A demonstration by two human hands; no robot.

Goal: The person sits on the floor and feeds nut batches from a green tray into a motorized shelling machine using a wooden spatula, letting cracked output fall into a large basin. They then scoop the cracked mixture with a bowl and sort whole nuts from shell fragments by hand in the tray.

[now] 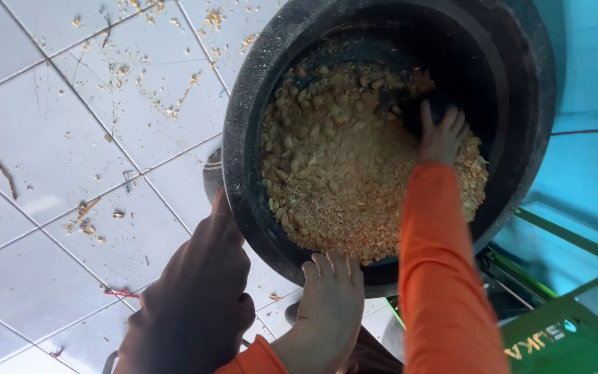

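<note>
A big black round tub lies tilted toward me, filled with tan crumbly meal and small chunks. My right hand, in an orange sleeve, reaches deep into the tub. Its fingers are spread and pressed on the meal at the far right, beside a dark bare patch of the tub. My left hand, with an orange cuff, curls its fingers over the tub's near rim. Whether the right hand holds anything under its palm is hidden.
A dark brown hand or glove of unclear owner rests against the tub's left rim. White floor tiles at left are strewn with crumbs and splinters. A green metal frame and a blue wall stand at right.
</note>
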